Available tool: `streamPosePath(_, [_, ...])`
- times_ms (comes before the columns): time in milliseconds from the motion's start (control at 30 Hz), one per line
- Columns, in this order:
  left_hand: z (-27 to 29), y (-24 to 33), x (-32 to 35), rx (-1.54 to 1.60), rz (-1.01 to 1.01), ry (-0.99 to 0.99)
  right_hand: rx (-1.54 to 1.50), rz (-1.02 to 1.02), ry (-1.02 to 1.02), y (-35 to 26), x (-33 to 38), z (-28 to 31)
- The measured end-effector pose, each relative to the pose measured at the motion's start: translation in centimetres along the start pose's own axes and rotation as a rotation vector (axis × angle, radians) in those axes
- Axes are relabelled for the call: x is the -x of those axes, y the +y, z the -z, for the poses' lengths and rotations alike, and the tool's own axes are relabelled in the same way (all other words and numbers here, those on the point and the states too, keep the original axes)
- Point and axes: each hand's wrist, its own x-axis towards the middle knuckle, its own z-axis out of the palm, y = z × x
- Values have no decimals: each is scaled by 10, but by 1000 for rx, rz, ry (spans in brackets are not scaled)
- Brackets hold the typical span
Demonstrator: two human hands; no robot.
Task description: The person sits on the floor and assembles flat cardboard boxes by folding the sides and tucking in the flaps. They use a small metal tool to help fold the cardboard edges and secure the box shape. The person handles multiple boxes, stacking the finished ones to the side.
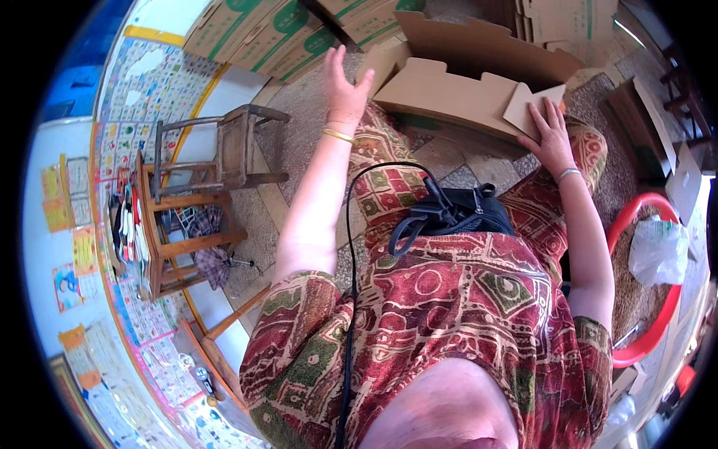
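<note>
In front of my knees stands an open brown cardboard box point(449, 93), its tall far panel and notched near panel upright. My left hand point(348, 93) is raised in the air near the left end of the box. Its fingers are apart and nothing is in them. At the box's right end, my right hand point(552, 141) rests with spread fingers on a small end flap point(522, 111), which tilts over the near panel. Most of the box's inside is hidden behind its near panel.
Printed cartons point(262, 37) are stacked at the far left. A wooden chair point(243, 150) stands left of me. To my right are a red round rim point(662, 318), a clear plastic bag point(658, 254) and another open carton point(636, 123). A black cable point(350, 299) hangs along my body.
</note>
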Motion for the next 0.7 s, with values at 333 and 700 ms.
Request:
streamPosePath(333, [-20,-41,13,171,549,-356,21,5,-37,7,-6,-2])
streamPosePath(700, [-35,-45,14,169,608,-301,-71,-78,-26,-2,-11,21])
